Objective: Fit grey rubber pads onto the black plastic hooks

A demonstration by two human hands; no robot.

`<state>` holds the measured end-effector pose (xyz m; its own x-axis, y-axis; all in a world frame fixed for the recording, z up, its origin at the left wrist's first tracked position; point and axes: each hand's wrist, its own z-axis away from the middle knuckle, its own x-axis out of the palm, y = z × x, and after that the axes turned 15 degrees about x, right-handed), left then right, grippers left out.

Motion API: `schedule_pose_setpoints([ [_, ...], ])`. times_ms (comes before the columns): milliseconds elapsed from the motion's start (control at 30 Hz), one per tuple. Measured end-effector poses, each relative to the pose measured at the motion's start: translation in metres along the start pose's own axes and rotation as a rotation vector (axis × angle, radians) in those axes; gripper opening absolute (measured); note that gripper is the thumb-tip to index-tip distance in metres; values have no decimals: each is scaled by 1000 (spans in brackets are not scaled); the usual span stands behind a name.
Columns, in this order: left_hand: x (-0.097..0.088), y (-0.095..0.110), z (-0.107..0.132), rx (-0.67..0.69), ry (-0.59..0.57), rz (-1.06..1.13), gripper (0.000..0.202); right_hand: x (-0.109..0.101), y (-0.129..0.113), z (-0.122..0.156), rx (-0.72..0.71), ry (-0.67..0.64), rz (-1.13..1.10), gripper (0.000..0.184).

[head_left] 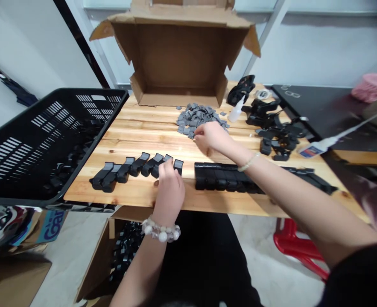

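My left hand (170, 187) is closed around a black plastic part (178, 166) with a grey pad on its top end; the fingers hide much of it. That part stands at the right end of a slanting row of similar black parts (139, 164), each topped with grey. At the near edge of a heap of small grey pads (197, 115), my right hand (211, 135) has its fingers pinched together on a grey pad, mostly hidden by the fingertips. Below my right forearm lies a tight row of black parts (218, 177) without visible grey tops.
A black crate (63, 96) with black parts stands left. An open cardboard box (182, 55) is behind the heap. At right are a white dropper bottle (236, 111), loose black pieces (279, 132) and a labelled glue bottle (316, 148). Another box (95, 256) sits below the table edge.
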<state>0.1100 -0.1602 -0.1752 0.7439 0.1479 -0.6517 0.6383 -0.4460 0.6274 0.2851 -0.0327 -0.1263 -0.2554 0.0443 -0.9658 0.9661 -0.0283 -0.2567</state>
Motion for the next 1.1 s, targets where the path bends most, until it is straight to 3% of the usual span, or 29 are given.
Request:
schedule_pose_setpoints([
  [200, -6, 17, -2, 104, 72, -227, 29, 17, -1, -17, -55, 7, 97, 25],
  [400, 5, 36, -8, 168, -189, -335, 20, 19, -3, -17, -49, 15, 130, 26],
  [533, 15, 38, -11, 160, -236, -351, 19, 17, -4, -15, -18, 46, 104, 27],
  [667, 13, 36, -14, 105, -247, -256, 24, 1, -1, -5, -15, 130, 27, 28],
  [733, 7, 35, -14, 72, -218, -158, 25, -13, 0, 13, -15, 178, -109, 28],
  [900, -11, 34, -4, -2, 11, 315, 22, -39, -4, 92, 34, 154, -846, 14],
  [1000, -20, 39, 8, -3, 126, 644, 19, -37, -9, 139, -2, 210, -990, 13],
  [1100, -27, 47, 20, -64, 189, 773, 21, -21, -15, 171, -22, 230, -1018, 14],
])
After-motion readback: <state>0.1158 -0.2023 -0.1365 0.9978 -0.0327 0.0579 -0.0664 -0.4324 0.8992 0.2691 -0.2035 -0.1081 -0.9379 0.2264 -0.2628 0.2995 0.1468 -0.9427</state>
